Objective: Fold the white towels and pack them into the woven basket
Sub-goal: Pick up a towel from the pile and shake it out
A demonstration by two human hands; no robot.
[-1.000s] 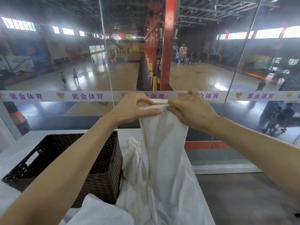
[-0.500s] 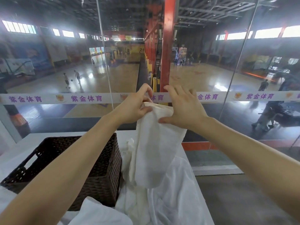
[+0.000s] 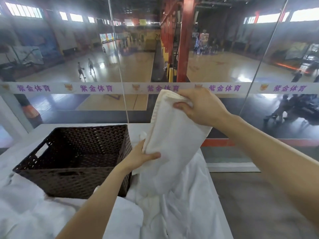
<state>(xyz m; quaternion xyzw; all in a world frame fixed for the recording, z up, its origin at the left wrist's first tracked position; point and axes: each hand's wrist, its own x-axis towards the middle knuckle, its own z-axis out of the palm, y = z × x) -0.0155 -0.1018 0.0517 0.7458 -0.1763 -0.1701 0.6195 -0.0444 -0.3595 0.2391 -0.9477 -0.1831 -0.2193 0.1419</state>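
Left hand (image 3: 143, 156) has dropped from the top edge to the lower left side of the white towel (image 3: 174, 135), thumb pinching the cloth. Right hand (image 3: 200, 107) pinches the top corner, centre frame. Towel hangs folded between them, above loose towels (image 3: 181, 209) on the tabletop (image 3: 31, 138), just right of the woven basket (image 3: 77, 180). Likely soft, light, limp: grip hems and corners or folds slump.

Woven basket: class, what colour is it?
The woven basket is dark brown; the head view, the only one, shows it best.
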